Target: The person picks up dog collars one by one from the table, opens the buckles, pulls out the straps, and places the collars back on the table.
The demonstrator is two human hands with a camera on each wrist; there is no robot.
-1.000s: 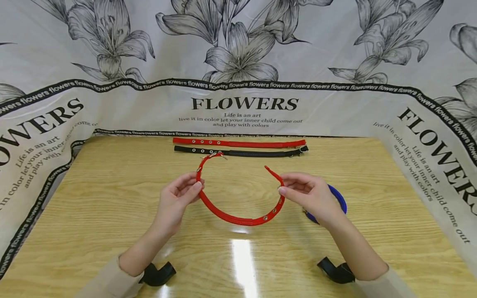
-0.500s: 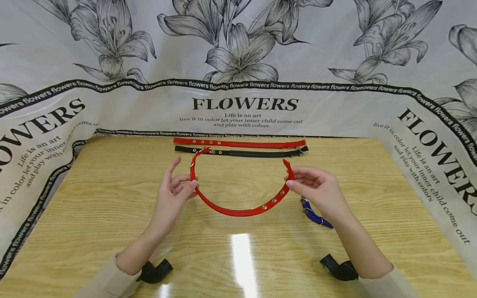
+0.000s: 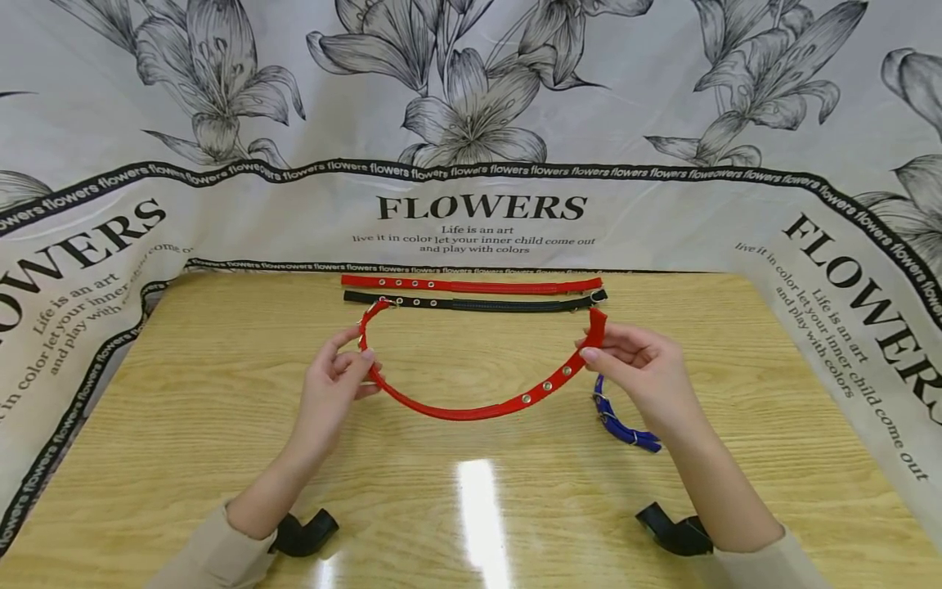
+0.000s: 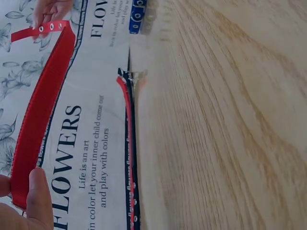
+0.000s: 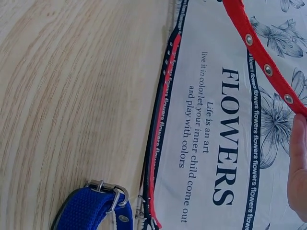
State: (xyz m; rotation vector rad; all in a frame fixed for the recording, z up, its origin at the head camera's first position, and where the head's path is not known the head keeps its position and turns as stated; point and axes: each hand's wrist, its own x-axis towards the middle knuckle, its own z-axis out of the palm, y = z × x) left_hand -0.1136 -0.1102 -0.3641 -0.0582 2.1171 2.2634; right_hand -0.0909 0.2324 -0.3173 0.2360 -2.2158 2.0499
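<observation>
Collar (image 3: 456, 414), red and curved, is hanging above the table (image 3: 184, 393); my left hand (image 3: 333, 382) is pinching it near its left end, my right hand (image 3: 648, 372) near its right. Another red collar (image 3: 508, 287) and a black collar (image 3: 508, 306) are lying on the far side, a blue collar (image 5: 91, 211) at right.

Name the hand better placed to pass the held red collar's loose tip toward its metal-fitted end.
Right, probably: the right hand pinches the held red collar near its loose tip, while the left hand holds it near the metal fittings and could steady that end.
</observation>
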